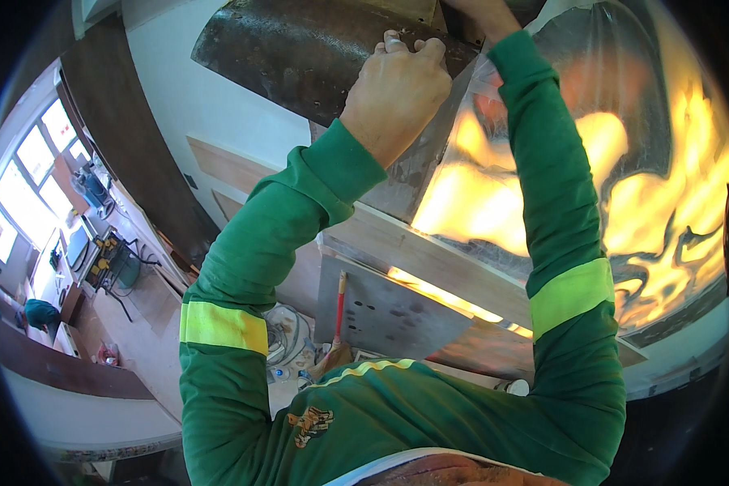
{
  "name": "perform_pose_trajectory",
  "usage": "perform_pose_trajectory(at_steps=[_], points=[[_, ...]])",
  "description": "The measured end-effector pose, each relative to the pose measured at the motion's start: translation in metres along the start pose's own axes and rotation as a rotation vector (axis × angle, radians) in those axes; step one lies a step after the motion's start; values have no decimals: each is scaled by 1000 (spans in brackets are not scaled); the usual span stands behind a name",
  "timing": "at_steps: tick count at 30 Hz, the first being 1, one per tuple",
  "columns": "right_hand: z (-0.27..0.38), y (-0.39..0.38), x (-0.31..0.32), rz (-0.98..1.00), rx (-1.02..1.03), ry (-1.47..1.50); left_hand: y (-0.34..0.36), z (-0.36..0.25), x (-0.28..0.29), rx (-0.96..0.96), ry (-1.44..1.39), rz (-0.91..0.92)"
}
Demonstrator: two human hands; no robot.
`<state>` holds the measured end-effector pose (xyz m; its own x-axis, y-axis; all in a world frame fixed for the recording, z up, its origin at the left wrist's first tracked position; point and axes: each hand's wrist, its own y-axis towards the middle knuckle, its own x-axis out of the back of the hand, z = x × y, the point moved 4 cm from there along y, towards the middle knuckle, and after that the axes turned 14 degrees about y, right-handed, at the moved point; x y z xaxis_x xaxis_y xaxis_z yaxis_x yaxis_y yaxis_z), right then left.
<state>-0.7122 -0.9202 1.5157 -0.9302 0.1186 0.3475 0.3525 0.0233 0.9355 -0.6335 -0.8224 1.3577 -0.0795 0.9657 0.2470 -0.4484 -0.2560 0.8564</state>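
Note:
My left hand is closed, its fingers curled against the surface of a dark brown, curved sheet. What those fingers hold, if anything, is hidden. My right hand reaches up to the top edge, just right of the sheet, and its fingers are hidden. Both arms wear green sleeves with yellow bands. Beside the right arm stands a large panel under glossy clear plastic film, bright with yellow and orange light. A grey, worn surface lies below my left hand.
A pale wooden ledge runs below the grey surface. Lower down are a grey spotted board, a red-handled brush and coiled hoses. At far left stand a table saw and a bending person in green near windows.

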Motion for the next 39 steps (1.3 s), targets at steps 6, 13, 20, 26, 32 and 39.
perform_pose_trajectory(at_steps=[6, 13, 20, 26, 32, 39], points=[[-22, 11, 14, -84, -307, 349, -9, 4, -5, -3, 37, 4], [-18, 4, 19, -170, -272, 257, -12, 4, -4, 3, 4, -62], [-30, 3, 6, -198, -72, -9, -11, 8, -7, -24, 64, 5], [-17, 0, -6, -14, -270, 200, -10, 10, -6, -9, 11, -46], [-25, 0, 13, -263, -2, -123, -5, 6, -3, -16, -58, -21], [-5, -14, 26, -365, -223, 105, -6, 11, -3, -38, -18, -6]])
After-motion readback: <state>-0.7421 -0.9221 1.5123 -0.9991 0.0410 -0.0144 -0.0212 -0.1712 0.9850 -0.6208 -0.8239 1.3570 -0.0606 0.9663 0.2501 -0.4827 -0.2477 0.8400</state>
